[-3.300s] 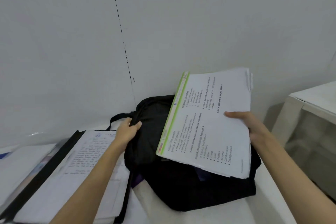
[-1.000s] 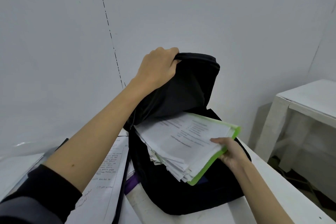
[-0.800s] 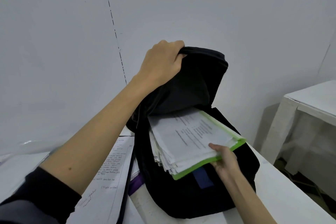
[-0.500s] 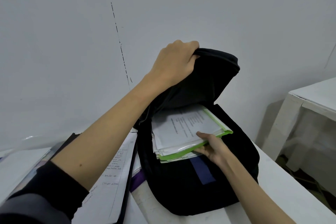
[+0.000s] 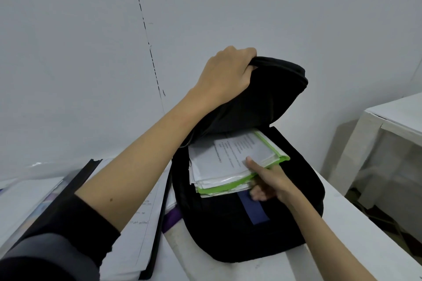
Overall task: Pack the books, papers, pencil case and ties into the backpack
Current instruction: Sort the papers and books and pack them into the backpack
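Backpack (image 5: 239, 230), black, lies on a white table (image 5: 356, 235) against the wall, its mouth pulled open toward the camera. In the head view, the left hand (image 5: 228, 75) grips the top flap (image 5: 269, 93), fingers curled over the flap's upper edge, and holds it lifted. Under the raised flap, a stack of papers (image 5: 219, 162) in a green folder (image 5: 230, 186) sits partly inside the opening, its near end sticking out over the bag's front. The right hand (image 5: 269, 180) holds that near end at its right corner: the thumb (image 5: 251, 162) lies on the printed top sheet and the other fingers are tucked under the folder's edge. A blue patch (image 5: 255, 210) shows on the bag's front, just below the right hand. Left of the bag, touching its side, lies an open black binder (image 5: 157, 223) with handwritten pages (image 5: 134, 235), partly covered by the left forearm and its dark sleeve (image 5: 57, 246). A second white table (image 5: 402, 112) stands apart at right
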Available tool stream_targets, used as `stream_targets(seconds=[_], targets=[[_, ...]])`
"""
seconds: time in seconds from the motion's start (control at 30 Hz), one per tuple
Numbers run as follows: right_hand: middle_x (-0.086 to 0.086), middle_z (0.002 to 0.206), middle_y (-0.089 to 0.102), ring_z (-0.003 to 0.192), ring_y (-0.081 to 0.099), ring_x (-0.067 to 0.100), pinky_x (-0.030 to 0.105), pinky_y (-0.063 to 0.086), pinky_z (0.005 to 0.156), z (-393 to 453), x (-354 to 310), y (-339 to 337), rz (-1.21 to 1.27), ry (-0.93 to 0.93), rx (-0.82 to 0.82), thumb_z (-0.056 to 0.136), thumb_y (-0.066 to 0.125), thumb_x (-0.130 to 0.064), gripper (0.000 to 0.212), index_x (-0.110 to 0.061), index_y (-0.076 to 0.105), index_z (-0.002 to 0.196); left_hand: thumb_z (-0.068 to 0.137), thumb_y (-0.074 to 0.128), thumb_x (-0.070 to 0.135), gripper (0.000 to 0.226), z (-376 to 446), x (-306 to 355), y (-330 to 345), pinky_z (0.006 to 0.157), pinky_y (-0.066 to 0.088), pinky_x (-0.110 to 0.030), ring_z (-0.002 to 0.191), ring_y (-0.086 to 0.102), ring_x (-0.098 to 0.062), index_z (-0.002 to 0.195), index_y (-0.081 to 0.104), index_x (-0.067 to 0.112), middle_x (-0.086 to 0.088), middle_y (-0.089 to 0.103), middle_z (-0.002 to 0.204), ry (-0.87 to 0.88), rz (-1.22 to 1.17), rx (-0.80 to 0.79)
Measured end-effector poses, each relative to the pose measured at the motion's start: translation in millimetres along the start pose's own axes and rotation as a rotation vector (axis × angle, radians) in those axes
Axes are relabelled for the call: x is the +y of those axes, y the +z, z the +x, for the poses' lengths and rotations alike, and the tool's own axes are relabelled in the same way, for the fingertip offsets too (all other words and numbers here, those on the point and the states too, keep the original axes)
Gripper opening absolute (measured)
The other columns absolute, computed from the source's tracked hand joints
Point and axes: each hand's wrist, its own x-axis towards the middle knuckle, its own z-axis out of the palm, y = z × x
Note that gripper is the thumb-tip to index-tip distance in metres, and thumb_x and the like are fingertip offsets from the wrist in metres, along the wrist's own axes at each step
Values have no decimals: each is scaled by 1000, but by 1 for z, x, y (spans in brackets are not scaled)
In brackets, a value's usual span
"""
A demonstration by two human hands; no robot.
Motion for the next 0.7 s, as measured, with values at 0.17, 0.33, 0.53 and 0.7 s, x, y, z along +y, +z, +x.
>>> stream_targets(seconds=[0.17,0.33,0.53,0.7], targets=[[4,41,60,41,60,19,32,52,59,-4,15,-23,-468,-204,316,76,69,-54,55,-3,60,56,94,44,18,19,-8,-13,-3,50,26,-26,64,44,-20,92,56,4,3,42,62,-30,20,-3],[7,45,60,52,63,19,25,43,54,5,8,-4,-473,-290,377,81,71,-40,45,0,68,59,94,44,18,18,-15,-16,0,50,26,-25,63,43,-20,89,55,5,6,39,60,-53,4,-1],[8,46,62,48,62,24,34,53,63,-5,5,-14,-416,-284,367,80,70,-40,46,-7,64,49,94,46,18,16,-37,-16,14,55,30,-31,62,44,-21,81,48,9,3,43,61,-130,-89,-35],[23,52,55,47,47,25,31,41,53,-38,-22,-13,-136,-675,631,81,57,-32,49,9,53,54,95,49,22,16,-79,-23,45,59,35,-32,69,50,-22,90,58,9,-1,55,72,-271,-222,-154]])
